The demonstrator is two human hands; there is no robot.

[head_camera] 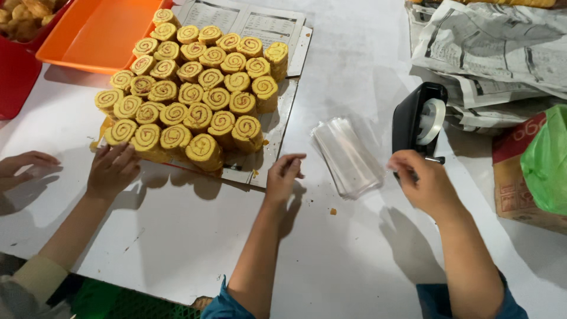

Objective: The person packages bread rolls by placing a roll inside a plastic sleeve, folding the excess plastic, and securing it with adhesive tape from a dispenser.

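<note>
**Hands at tape dispenser and cake board**

Right hand (426,184): fingers curled together at the base of the black tape dispenser (416,121), touching it; whether they pinch tape cannot be told. Left hand (282,175): fingers loosely bent, holding nothing, tips at the near edge of the cardboard sheet (289,103). Stack of clear plastic bags (348,156) lies flat on the white table (331,248), between the two hands. Spiral roll cakes (195,88) stand packed on the cardboard. Another person's hand (112,168) touches the nearest cakes. Orange tray (94,32) beyond; crumpled newspaper (490,47) and green bag (546,162) far right.
</note>
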